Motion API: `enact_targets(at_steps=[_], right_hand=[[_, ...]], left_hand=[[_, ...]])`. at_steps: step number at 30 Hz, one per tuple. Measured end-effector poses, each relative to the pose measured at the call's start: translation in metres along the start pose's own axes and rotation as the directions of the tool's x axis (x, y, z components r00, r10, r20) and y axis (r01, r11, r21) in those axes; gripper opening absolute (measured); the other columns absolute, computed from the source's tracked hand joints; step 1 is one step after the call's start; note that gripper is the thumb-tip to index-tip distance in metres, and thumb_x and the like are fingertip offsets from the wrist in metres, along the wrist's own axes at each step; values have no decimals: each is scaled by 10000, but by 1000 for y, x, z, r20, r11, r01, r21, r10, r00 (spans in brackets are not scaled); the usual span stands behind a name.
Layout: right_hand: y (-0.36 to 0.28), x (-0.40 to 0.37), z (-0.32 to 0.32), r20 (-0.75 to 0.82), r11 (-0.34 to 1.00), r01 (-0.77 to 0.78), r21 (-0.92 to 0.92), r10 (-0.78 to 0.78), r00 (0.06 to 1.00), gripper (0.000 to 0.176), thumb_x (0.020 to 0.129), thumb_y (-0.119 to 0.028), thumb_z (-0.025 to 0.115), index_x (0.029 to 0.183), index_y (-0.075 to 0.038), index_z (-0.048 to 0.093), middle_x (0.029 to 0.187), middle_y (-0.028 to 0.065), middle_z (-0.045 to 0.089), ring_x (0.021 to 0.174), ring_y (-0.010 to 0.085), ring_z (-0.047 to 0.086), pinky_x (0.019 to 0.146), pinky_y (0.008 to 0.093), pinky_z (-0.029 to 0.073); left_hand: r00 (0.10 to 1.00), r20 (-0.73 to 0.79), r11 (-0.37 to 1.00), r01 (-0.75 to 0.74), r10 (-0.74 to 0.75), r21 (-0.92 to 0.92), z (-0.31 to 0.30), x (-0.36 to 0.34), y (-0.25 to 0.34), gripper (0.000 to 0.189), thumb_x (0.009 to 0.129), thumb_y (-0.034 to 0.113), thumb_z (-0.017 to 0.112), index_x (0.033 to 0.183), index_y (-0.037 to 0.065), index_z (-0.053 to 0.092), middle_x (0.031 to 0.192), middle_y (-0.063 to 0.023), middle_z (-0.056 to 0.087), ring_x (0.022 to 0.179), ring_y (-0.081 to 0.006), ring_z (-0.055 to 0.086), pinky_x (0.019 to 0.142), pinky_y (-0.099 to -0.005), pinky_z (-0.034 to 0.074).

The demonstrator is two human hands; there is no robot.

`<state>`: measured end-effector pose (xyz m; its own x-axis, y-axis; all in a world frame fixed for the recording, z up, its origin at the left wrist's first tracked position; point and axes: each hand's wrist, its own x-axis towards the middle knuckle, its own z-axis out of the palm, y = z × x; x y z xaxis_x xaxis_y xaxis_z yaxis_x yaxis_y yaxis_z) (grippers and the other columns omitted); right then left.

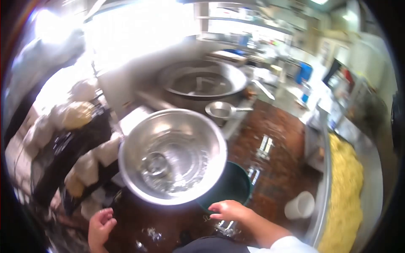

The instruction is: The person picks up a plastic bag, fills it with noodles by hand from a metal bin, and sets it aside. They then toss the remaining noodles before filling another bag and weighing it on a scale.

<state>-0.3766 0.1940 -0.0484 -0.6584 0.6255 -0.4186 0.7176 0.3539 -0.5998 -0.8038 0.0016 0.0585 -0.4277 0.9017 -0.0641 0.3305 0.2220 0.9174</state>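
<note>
A wide steel bowl (177,185) stands in front of me, with clear liquid and a small round metal piece (157,163) inside. Below its lower left edge is my left hand (102,227), its fingers curled; whether anything is in them is too small to tell. My right hand (228,209) is at the lower right of the bowl, near the rim of a green tub (242,185) that sits partly under the bowl. The fingers of this hand are bent together, and no held object can be made out. Neither hand touches the steel bowl.
Behind the bowl are a small saucepan (220,110) and a large wok (202,84). Plastic bags (86,168) line the left side. A white bucket (300,205) stands on the wet brown floor (274,168), beside a long tray of yellow food (344,194) at right.
</note>
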Motion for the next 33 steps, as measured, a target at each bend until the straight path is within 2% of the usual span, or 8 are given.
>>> enact_targets(at_steps=[2, 8, 11, 16, 20, 23, 28, 33], right_hand=[[-13, -10, -3, -34, 997, -63, 43, 64, 997, 487, 885, -442, 630, 1263, -136, 611, 1206, 103, 667, 1110, 289, 629, 954, 402, 490], [27, -61, -1, -149, 983, -141, 114, 157, 976, 489, 879, -448, 624, 1257, -138, 617, 1179, 104, 676, 1082, 300, 637, 921, 408, 503], [83, -101, 2, -264, 949, -217, 227, 275, 925, 481, 871, -441, 644, 1243, -137, 629, 1158, 119, 681, 1052, 302, 649, 900, 398, 508], [169, -187, -12, -304, 893, -289, 346, 398, 865, 475, 864, -464, 644, 1225, -155, 642, 1137, 116, 687, 1035, 306, 654, 900, 393, 509], [223, -271, -24, -319, 834, -416, 362, 530, 786, 473, 864, -464, 652, 1210, -142, 646, 1112, 99, 698, 1025, 278, 663, 887, 384, 514], [241, -330, -35, -379, 749, -404, 525, 631, 677, 465, 870, -434, 680, 1209, -117, 645, 1102, 111, 702, 1035, 251, 668, 905, 356, 515], [288, -368, -16, -374, 572, -298, 765, 770, 517, 453, 874, -381, 718, 1203, -77, 645, 1085, 93, 711, 1006, 196, 671, 891, 333, 521], [342, -371, -44, -344, 657, -330, 678, 680, 647, 527, 883, -478, 659, 1216, -70, 630, 1098, 134, 697, 1018, 262, 670, 882, 355, 519]], left_hand=[[989, 127, 997, 75, -76, 15, 16, 34, -19, 414, 772, 114, 755, 1145, -16, 632, 1004, -45, 653, 881, -120, 612, 784, -264, 515], [875, 476, 994, -110, 86, 23, 131, 105, 18, 445, 786, 178, 774, 1165, -16, 642, 1006, -112, 693, 915, -173, 656, 779, -290, 531], [798, 571, 932, -332, 196, 145, 202, 123, 55, 423, 786, 219, 771, 1146, 23, 669, 1007, -111, 710, 933, -190, 670, 807, -315, 532], [735, 657, 920, -357, 170, 163, 331, 122, 113, 414, 783, 219, 767, 1157, 61, 686, 1064, -101, 715, 981, -208, 673, 871, -337, 520], [561, 784, 904, -428, 265, 1, 457, 117, 159, 433, 796, 222, 766, 1175, 35, 673, 1060, -117, 711, 963, -192, 660, 847, -323, 520], [392, 857, 853, -512, 335, -100, 535, 105, 208, 443, 801, 232, 767, 1180, 26, 664, 1040, -119, 711, 978, -201, 665, 843, -332, 523], [278, 891, 827, -538, 360, -167, 630, 104, 249, 451, 805, 232, 766, 1188, 20, 657, 1021, -112, 713, 968, -197, 666, 839, -330, 526], [291, 934, 916, -394, 208, -81, 692, 122, 248, 426, 815, 168, 762, 1193, 9, 650, 1012, -77, 697, 925, -133, 636, 827, -294, 529]])
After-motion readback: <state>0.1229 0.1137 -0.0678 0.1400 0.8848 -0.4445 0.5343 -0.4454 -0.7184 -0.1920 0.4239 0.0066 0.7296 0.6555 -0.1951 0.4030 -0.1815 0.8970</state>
